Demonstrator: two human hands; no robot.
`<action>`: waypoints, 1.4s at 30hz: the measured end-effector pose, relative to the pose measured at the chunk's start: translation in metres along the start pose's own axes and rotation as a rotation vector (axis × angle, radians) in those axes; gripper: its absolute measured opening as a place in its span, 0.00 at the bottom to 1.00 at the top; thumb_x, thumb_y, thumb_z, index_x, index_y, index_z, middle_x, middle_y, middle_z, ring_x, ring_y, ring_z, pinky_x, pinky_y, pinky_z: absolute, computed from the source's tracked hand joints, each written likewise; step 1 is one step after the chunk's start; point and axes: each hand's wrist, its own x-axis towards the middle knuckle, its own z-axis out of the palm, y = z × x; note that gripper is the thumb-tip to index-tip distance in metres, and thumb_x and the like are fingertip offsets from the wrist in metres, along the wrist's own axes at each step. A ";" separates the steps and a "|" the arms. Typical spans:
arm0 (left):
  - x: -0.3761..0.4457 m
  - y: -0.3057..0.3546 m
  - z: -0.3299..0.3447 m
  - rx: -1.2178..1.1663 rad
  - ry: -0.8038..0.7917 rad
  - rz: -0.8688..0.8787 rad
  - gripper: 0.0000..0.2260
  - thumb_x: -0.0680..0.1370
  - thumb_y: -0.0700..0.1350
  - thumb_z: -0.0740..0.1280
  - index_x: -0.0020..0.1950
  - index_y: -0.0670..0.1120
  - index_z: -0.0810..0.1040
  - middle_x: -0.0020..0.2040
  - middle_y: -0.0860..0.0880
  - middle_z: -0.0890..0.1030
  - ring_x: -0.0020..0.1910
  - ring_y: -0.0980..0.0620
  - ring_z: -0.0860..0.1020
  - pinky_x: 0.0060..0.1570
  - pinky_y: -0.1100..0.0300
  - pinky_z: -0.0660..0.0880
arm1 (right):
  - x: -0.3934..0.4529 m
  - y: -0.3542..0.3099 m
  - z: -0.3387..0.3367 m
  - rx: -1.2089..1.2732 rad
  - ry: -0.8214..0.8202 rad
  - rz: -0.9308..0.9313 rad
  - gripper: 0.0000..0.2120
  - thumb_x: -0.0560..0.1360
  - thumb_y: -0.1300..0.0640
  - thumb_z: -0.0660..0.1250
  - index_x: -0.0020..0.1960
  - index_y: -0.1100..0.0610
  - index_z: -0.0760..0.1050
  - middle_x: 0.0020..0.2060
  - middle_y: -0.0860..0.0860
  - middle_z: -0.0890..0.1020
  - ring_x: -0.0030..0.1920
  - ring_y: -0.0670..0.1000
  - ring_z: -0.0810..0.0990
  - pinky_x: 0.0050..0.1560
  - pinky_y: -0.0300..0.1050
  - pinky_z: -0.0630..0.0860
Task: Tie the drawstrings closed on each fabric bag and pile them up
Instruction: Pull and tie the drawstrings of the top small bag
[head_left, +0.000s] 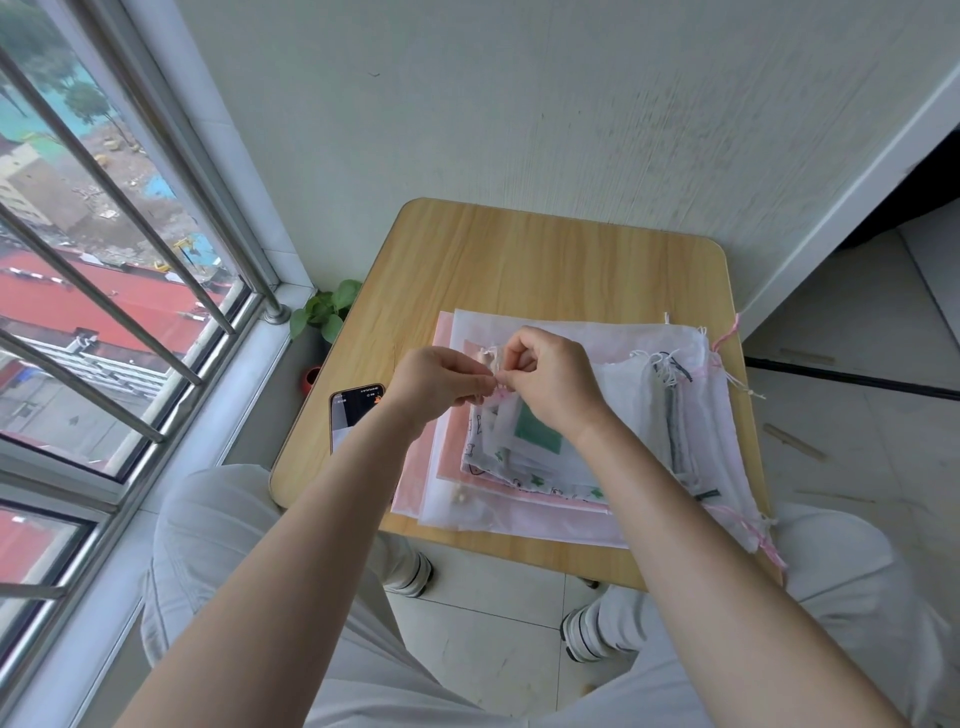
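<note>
Surface (519, 260) carries the bag pile (545, 499) at near right, so finished bags stay stacked within reach. Phone (349, 415) at near left edge. Left hand (436, 384) and right hand (550, 384) meet over the pile's far-left corner, both pinching the pink drawstring (500, 393), probably mid-knot.
</note>
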 end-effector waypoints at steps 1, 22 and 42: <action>0.000 0.001 0.000 0.024 0.004 0.000 0.05 0.70 0.41 0.77 0.43 0.42 0.86 0.38 0.44 0.85 0.35 0.55 0.80 0.43 0.61 0.79 | 0.000 -0.001 0.000 0.005 0.005 0.003 0.08 0.71 0.66 0.74 0.39 0.58 0.76 0.34 0.50 0.81 0.36 0.50 0.80 0.39 0.44 0.79; 0.003 0.009 0.012 0.290 -0.022 0.003 0.07 0.74 0.44 0.69 0.40 0.42 0.83 0.36 0.48 0.82 0.33 0.56 0.75 0.33 0.67 0.71 | -0.010 -0.005 -0.004 -0.311 -0.068 -0.187 0.03 0.77 0.62 0.65 0.48 0.61 0.78 0.44 0.50 0.79 0.41 0.51 0.75 0.36 0.41 0.70; 0.011 0.004 0.002 -0.142 -0.203 -0.205 0.06 0.78 0.45 0.68 0.45 0.43 0.80 0.35 0.50 0.80 0.36 0.53 0.77 0.41 0.60 0.73 | -0.009 0.005 0.010 -0.326 0.114 -0.340 0.06 0.74 0.68 0.66 0.45 0.62 0.81 0.39 0.55 0.82 0.41 0.57 0.79 0.37 0.47 0.76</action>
